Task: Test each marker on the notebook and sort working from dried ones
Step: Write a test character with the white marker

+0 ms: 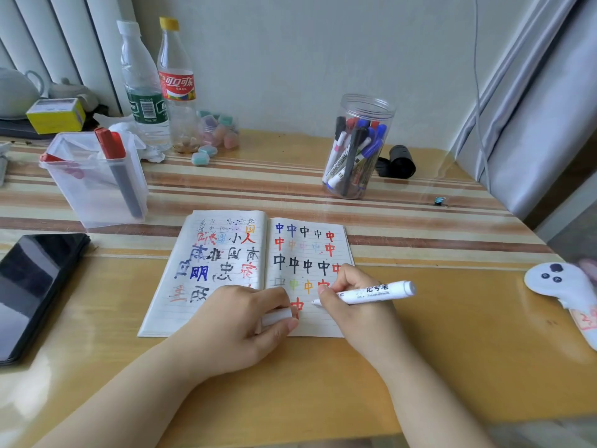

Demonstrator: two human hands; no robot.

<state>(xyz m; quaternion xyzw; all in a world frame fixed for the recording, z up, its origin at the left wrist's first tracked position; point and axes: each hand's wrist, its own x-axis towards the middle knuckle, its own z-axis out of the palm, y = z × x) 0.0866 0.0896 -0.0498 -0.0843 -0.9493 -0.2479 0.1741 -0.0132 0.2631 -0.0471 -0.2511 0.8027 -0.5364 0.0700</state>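
Here we looked down from the head camera at our two hands on the open notebook (226, 273), which lay flat on the striped table (420, 350). Our right hand (352, 305) curled its fingers round a white marker (371, 293) and pinched it near the tip. The marker lay tilted, its tip down on the right page next to a red sign, its back end pointing to the right. Our left hand (239, 321) rested on the bottom of the notebook, and its thumb and fingers gripped a small white cap (276, 316). Both pages were full of signs in blue, black, red, orange and green.

Behind the notebook, on the right, stood a round clear jar (358, 147) with many markers in it, blue, black and red tops up. On the left stood a clear square box (97, 182) holding a grey marker with a red cap, leaning in it. A dark phone (35, 286) lay at the left edge. Two plastic bottles (161, 85) stood at the back by the wall, with little pastel blocks (216, 130) just beside them. A white game controller (562, 282) lay at the far right.
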